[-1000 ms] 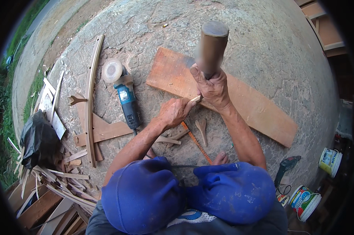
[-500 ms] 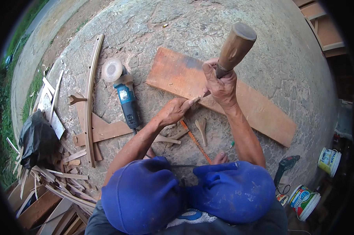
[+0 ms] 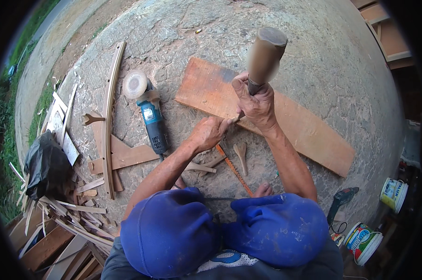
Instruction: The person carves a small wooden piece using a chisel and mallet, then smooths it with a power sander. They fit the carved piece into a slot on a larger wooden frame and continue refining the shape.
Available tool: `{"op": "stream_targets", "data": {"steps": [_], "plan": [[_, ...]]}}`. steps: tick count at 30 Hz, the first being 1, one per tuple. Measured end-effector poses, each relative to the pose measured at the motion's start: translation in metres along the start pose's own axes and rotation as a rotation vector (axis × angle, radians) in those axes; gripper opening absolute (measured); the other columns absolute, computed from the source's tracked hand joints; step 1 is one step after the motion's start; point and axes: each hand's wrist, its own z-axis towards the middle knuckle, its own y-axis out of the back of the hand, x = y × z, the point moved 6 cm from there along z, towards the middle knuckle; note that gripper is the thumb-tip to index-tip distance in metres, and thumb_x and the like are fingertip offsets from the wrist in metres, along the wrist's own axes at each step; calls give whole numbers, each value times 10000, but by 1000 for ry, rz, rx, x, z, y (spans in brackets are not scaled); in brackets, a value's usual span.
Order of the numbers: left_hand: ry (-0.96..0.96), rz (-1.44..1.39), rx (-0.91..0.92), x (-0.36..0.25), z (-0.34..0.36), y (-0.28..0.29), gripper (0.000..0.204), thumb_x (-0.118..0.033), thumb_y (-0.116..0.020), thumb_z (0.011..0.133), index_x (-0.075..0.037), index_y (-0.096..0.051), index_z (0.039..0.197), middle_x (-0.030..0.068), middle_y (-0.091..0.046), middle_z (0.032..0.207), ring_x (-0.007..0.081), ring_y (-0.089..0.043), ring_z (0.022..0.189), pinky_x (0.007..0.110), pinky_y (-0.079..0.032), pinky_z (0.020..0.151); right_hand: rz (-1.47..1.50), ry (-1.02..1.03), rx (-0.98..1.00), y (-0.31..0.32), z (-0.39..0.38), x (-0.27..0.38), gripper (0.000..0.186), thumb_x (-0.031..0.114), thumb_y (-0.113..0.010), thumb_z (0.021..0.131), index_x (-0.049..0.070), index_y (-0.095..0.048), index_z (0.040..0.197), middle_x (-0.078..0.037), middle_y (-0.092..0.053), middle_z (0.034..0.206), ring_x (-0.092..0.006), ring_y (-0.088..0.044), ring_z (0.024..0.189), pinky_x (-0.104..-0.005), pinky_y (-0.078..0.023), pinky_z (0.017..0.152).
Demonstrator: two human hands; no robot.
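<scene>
My right hand [image 3: 256,103] grips a chisel [image 3: 265,56] by the neck below its thick wooden handle. The handle rises toward me, and its blade, mostly hidden by the hand, points down at the near edge of a reddish wooden plank [image 3: 309,128]. Against that edge, my left hand [image 3: 208,133] pinches a small light wooden piece [image 3: 234,119], its tip by the blade. Most of this piece is hidden by the fingers. Just nearer to me on the ground lie a forked wooden piece [image 3: 240,156], another pale wooden piece [image 3: 201,167] and an orange saw blade [image 3: 234,169].
An angle grinder [image 3: 151,119] lies left of the plank. Beyond it are a long curved wooden strip [image 3: 109,116], a forked piece [image 3: 93,119], a black plastic bag [image 3: 47,163] and wood scraps. On the right stand a drill [image 3: 341,201] and paint buckets [image 3: 392,195].
The chisel and my right hand have shifted left and slightly toward me, the handle now leaning less to the right. My left hand stays at the plank's edge, still pinching the small piece.
</scene>
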Motion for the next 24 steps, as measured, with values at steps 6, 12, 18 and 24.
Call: {"op": "stream_targets", "data": {"steps": [6,12,18,24], "plan": [[-4,11,-7,5,1,-2,549,-434,-441,1083,42,-648,902,281,-613,766,461,-645,800,527,-487,756,33,-22,39,-4,1,0,207,245,-712,998,50,-648,975,52,-584,698,-3,-506,526,-219,-412,444],[-3,5,11,-1,1,1,547,-433,-444,1083,37,-652,896,274,-615,755,446,-652,786,526,-488,751,-6,3,76,-5,4,-3,233,293,-709,999,69,-652,968,65,-525,609,-21,-486,486,-222,-405,440],[-29,8,-15,4,2,0,556,-446,-451,1079,38,-659,903,266,-620,749,435,-654,771,520,-492,745,32,-17,74,-5,5,-3,243,299,-710,997,65,-652,966,64,-520,598,-22,-484,478,-227,-406,432],[-16,4,-15,4,1,1,555,-442,-460,1077,47,-667,915,270,-627,759,432,-661,774,503,-500,741,52,-37,60,-6,5,-3,243,294,-713,995,61,-649,972,58,-530,608,-21,-483,475,-228,-405,423]]}}
